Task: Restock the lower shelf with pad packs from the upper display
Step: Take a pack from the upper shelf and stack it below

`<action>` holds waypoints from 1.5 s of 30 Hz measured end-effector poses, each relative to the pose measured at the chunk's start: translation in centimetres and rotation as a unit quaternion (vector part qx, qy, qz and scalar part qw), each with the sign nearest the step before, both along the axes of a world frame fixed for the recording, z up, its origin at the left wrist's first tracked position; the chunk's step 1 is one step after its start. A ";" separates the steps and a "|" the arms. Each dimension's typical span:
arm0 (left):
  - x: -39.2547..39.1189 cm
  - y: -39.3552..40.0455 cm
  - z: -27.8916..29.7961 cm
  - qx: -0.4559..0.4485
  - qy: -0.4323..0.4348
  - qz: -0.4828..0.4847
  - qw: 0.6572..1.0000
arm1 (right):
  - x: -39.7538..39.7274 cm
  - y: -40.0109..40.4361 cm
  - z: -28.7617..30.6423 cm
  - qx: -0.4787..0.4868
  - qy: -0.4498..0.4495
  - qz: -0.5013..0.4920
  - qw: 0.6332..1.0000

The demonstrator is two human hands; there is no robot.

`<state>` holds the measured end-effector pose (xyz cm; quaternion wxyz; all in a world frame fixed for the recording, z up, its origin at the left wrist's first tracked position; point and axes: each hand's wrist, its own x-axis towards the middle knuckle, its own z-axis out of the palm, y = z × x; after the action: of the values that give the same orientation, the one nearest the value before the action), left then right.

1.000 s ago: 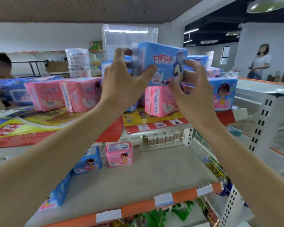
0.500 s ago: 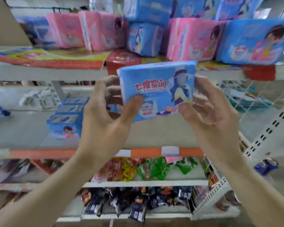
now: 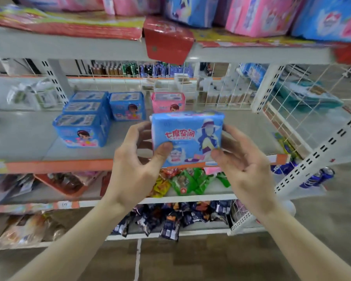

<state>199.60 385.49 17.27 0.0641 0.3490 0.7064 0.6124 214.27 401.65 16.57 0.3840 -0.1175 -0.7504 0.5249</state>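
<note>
Both hands are holding one blue pad pack (image 3: 187, 137) upright, printed face toward the camera, in front of the lower shelf (image 3: 28, 136) and just above its orange front edge; the left hand (image 3: 137, 165) is gripping the pack's left end, thumb pressing on the lower front and fingers curling behind; the right hand (image 3: 239, 161) is gripping the right end in the same way, thumb on the lower front corner; neither grip is spread nor closed on nothing, each is pinching the pack between thumb and fingers. The pack is judged to be light and soft, a film-wrapped cushion that is giving slightly under the thumbs; the glossy film is likely slippery, so a hold across the short ends, as here, should be steadying it better than a pinch on one corner; it looks in no way fragile. On the shelf behind, a stacked group of blue packs (image 3: 81, 120), a single blue pack (image 3: 128, 106) and a pink pack (image 3: 168, 102) are standing at the back left, with bare shelf to their right, probably where this pack is going. Compared with the frame half a second earlier, the camera is looking lower and closer; the upper display (image 3: 257, 15) is now showing only along the top edge; the pack is sitting lower against the shelving, level with the lower shelf; the two-handed hold is unchanged.
</note>
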 end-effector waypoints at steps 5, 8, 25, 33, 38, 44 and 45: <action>-1.0 -0.8 -2.8 -0.019 -0.010 -0.006 1.000 | -0.4 -1.5 -2.4 -0.028 -0.022 -0.023 0.999; -0.5 -1.0 -4.0 -0.018 -0.014 -0.009 1.000 | -0.2 -1.8 -3.9 -0.039 -0.026 -0.034 0.998; 2.5 11.1 -7.5 -0.102 -0.031 -0.005 0.994 | 2.9 10.8 -6.8 -0.022 -0.075 -0.034 0.996; 2.0 17.4 -10.1 -0.137 -0.006 0.019 0.990 | 1.5 17.3 -9.1 0.042 -0.101 -0.051 0.993; 0.0 18.9 -11.6 -0.150 0.001 0.012 0.989 | -0.6 18.9 -10.6 0.056 -0.137 -0.071 0.986; -3.3 20.6 -11.7 -0.155 -0.017 -0.014 0.988 | -3.3 19.6 -11.2 0.020 -0.153 -0.100 0.983; -3.7 20.7 -11.7 -0.161 -0.016 -0.020 0.987 | -3.6 19.7 -11.2 0.018 -0.160 -0.105 0.981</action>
<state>195.89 406.20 5.56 0.1434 0.3387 0.7876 0.4944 210.68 421.35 5.39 0.3139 -0.2714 -0.7949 0.4426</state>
